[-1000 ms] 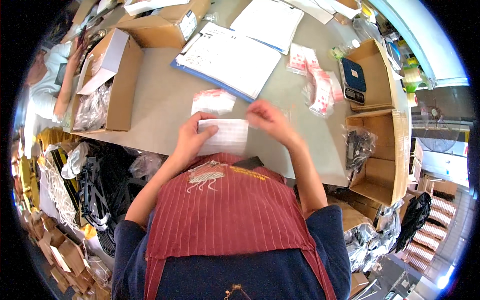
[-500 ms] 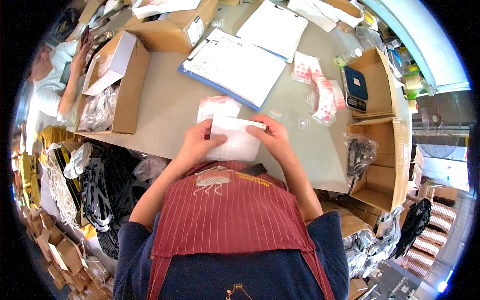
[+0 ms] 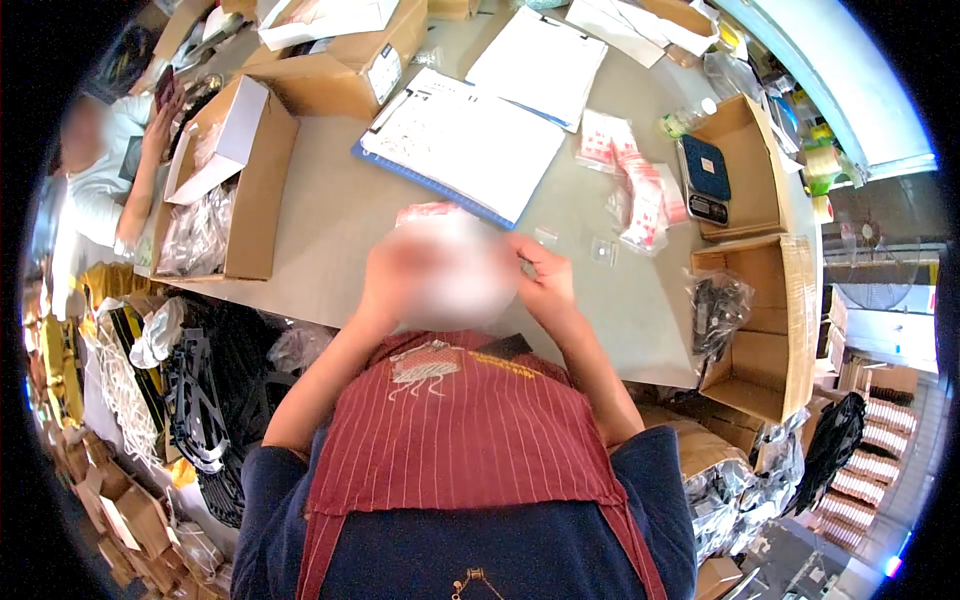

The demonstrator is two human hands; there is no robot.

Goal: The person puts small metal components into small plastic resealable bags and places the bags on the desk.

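Note:
A white sheet of paper (image 3: 462,285), badly blurred, is held just past my apron at the table's near edge. My left hand (image 3: 385,280) is closed at the sheet's left side; its fingertips are lost in the blur. At the opposite side my right hand (image 3: 545,278) has its fingers bent and closed at the sheet's upper right edge. Partly covered behind the sheet lies a stack of red-and-white plastic packets (image 3: 432,211). To the right of my right hand, a small clear bag (image 3: 603,251) lies flat on the grey table (image 3: 325,215).
Beyond the packets are two clipboards with papers (image 3: 465,140). On the right are red-and-white packets (image 3: 638,195), a scale (image 3: 706,178), a bottle (image 3: 690,118) and an open carton (image 3: 765,335). A box of plastic bags (image 3: 255,190) stands left, near another person (image 3: 120,160).
The sheet and my left hand have gone from sharp to blurred. My right hand has shifted slightly, its fingers more bent. The view has tilted a little.

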